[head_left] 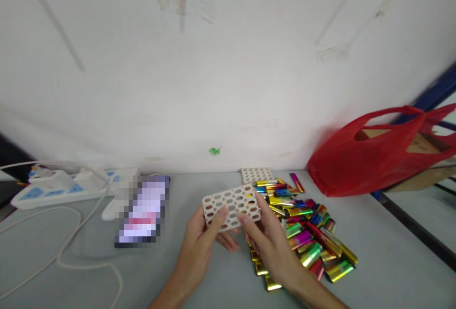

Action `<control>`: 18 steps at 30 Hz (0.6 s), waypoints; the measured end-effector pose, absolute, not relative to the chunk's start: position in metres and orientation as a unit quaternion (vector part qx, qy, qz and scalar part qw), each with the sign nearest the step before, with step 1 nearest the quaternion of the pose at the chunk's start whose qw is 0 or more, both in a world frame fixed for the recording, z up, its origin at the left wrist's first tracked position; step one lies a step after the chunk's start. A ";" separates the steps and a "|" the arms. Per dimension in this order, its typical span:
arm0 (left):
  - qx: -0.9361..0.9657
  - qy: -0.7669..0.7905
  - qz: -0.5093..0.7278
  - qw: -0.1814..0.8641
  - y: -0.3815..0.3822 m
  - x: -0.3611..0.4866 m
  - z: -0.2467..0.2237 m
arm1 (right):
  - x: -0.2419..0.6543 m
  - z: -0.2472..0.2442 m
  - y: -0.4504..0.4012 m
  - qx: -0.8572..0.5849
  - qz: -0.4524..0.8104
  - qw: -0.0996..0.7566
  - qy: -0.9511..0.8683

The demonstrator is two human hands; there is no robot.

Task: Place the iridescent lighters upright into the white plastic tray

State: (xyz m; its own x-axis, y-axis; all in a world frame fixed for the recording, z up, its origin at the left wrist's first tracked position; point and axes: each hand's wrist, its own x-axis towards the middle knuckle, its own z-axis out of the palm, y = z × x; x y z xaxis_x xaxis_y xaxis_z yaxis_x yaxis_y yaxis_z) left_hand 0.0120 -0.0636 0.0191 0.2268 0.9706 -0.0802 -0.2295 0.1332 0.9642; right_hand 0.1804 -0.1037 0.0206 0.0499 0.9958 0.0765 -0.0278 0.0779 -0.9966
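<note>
A white plate with rows of oval holes (231, 208) is held above the grey table between both hands, tilted a little. My left hand (201, 238) grips its left side, thumb on the face and the other fingers partly behind and below. At its right side, my right hand (267, 238) pinches it with the thumb on the face. Shiny multicoloured lighter-like pieces (309, 254) lie in a loose pile beside and beyond my right hand. A second white holed plate (257, 174) rests near the wall behind the pile.
On the left are a white power strip (57, 193) with plugs, loose white cables (76, 233) and a pixelated phone-like device (144, 209). A red plastic bag (356, 157) with cardboard inside stands at the right, by dark metal bars. The wall closes off the table's back edge.
</note>
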 end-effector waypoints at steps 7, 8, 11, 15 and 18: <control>0.460 0.406 0.469 0.635 -0.055 0.009 0.016 | 0.187 0.018 -0.106 -0.477 0.511 0.509 -0.502; 0.458 0.407 0.467 0.637 -0.055 0.008 0.016 | 0.187 0.018 -0.106 -0.474 0.518 0.504 -0.503; 0.455 0.405 0.460 0.646 -0.054 0.007 0.017 | 0.188 0.022 -0.105 -0.468 0.531 0.496 -0.502; 0.490 0.425 0.480 0.590 -0.057 0.006 0.021 | 0.185 0.028 -0.104 -0.480 0.494 0.500 -0.526; 0.507 0.458 0.517 0.516 -0.060 0.004 0.020 | 0.181 0.029 -0.103 -0.488 0.475 0.491 -0.543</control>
State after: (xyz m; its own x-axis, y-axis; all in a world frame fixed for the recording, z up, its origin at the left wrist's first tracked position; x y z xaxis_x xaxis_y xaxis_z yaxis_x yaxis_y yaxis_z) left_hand 0.0040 -0.0605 0.0202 0.0458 0.9976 0.0514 -0.0693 -0.0482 0.9964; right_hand 0.1810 -0.1028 0.0292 -0.0425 0.9967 0.0695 0.0633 0.0721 -0.9954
